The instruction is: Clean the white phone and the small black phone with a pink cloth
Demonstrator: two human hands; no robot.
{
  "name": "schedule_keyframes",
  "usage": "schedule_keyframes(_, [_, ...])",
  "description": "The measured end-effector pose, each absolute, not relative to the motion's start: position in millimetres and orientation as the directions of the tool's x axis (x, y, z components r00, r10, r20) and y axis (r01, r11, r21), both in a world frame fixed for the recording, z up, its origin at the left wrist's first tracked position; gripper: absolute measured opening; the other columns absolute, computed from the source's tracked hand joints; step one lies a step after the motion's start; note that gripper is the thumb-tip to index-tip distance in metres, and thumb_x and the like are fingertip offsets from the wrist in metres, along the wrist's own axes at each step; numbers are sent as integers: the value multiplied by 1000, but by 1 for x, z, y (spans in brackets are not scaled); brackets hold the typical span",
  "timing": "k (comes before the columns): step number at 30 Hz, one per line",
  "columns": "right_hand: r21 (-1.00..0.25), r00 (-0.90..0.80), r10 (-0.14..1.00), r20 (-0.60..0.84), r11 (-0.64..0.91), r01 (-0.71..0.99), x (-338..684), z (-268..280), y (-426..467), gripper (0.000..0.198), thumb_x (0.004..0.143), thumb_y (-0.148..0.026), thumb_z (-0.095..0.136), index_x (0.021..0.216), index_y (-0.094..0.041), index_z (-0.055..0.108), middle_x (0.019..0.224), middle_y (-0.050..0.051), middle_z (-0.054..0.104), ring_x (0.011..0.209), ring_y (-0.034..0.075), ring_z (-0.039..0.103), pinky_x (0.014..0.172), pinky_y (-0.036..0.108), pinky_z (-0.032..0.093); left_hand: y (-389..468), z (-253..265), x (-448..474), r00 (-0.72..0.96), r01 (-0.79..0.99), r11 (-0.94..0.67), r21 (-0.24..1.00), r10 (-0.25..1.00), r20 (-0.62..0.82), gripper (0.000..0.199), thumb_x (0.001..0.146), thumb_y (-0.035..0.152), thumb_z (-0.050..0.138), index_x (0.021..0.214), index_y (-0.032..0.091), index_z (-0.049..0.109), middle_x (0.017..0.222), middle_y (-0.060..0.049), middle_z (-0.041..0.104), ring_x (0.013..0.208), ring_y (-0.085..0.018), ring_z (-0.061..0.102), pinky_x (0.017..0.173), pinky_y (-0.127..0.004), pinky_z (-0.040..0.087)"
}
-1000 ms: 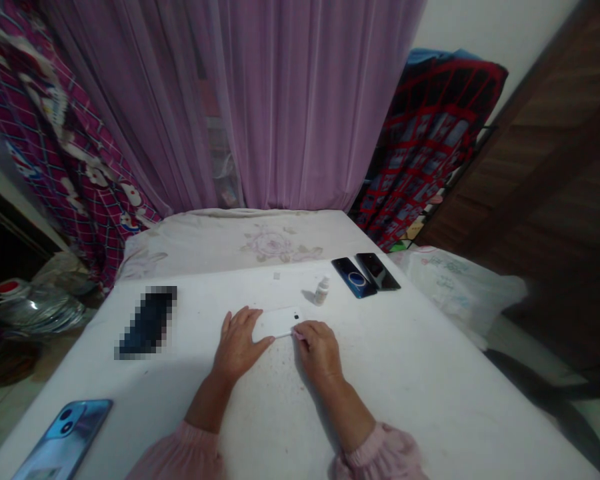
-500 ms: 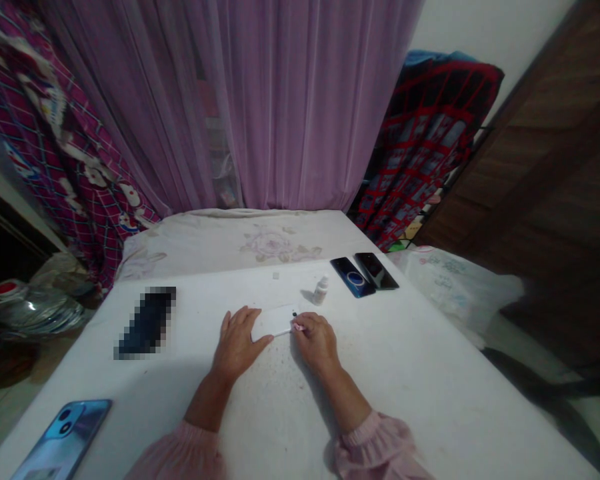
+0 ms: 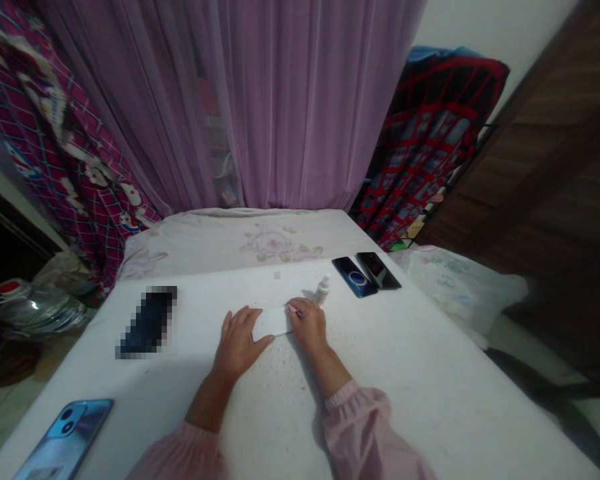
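Observation:
A white phone (image 3: 273, 322) lies flat on the white table, its right end hidden under my right hand. My left hand (image 3: 237, 339) grips its left end, fingers on the far edge and thumb along the near edge. Between the closed fingers of my right hand (image 3: 307, 325) is a small pinkish piece (image 3: 294, 309), too small to tell its kind, pressed to the phone's far right corner. Just behind that hand stands a small white bottle (image 3: 323, 289), upright and partly covered.
At the back right lie a blue phone (image 3: 355, 277) and a dark phone (image 3: 379, 271). A blurred-out dark object (image 3: 147, 323) is on the left, and a light-blue phone (image 3: 65, 440) at the front left. A small greyish square (image 3: 277, 275) lies behind the white phone.
My right hand has slid up and left over the white phone with the pinkish piece, now covering the camera spots. My left hand has stayed in place.

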State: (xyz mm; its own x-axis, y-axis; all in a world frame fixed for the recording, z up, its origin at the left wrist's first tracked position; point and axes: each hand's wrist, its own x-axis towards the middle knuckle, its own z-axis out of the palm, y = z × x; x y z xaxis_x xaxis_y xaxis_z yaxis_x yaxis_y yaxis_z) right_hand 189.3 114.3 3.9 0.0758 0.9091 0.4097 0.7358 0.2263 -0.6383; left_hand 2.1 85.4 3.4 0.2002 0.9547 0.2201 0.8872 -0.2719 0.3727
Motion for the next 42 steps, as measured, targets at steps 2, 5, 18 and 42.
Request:
schedule_keyframes(2, [-634, 68, 903, 424, 242, 734, 189, 3, 114, 18, 84, -16, 59, 86, -24, 75, 97, 2, 76, 92, 19, 65, 89, 32, 46, 85, 4, 3, 192, 887, -267, 378, 956, 224, 51, 81, 39, 66, 128, 22, 57, 133, -11, 61, 132, -31, 49, 117, -56, 23])
schedule_keyframes(5, [-628, 55, 897, 439, 263, 733, 192, 1, 107, 19, 85, -18, 58, 88, -24, 76, 98, 2, 76, 92, 19, 66, 89, 32, 46, 85, 6, 4, 186, 889, -258, 377, 958, 216, 51, 81, 39, 67, 128, 22, 57, 133, -11, 61, 132, -31, 48, 117, -56, 22])
schedule_keyframes(18, [-604, 73, 879, 472, 263, 752, 201, 1, 82, 20, 86, -20, 59, 86, -27, 78, 100, 2, 77, 92, 21, 66, 89, 35, 48, 85, 8, 4, 201, 889, -269, 371, 956, 212, 50, 82, 39, 66, 129, 22, 56, 133, -10, 61, 132, -30, 48, 117, -54, 22])
schedule_keyframes(42, [-672, 63, 813, 579, 432, 601, 196, -3, 88, 34, 82, -20, 54, 112, -20, 71, 114, 11, 70, 107, 22, 62, 96, 39, 50, 85, 3, 4, 199, 891, -277, 361, 951, 237, 50, 82, 41, 66, 129, 25, 56, 133, -9, 61, 132, -30, 48, 117, -55, 23])
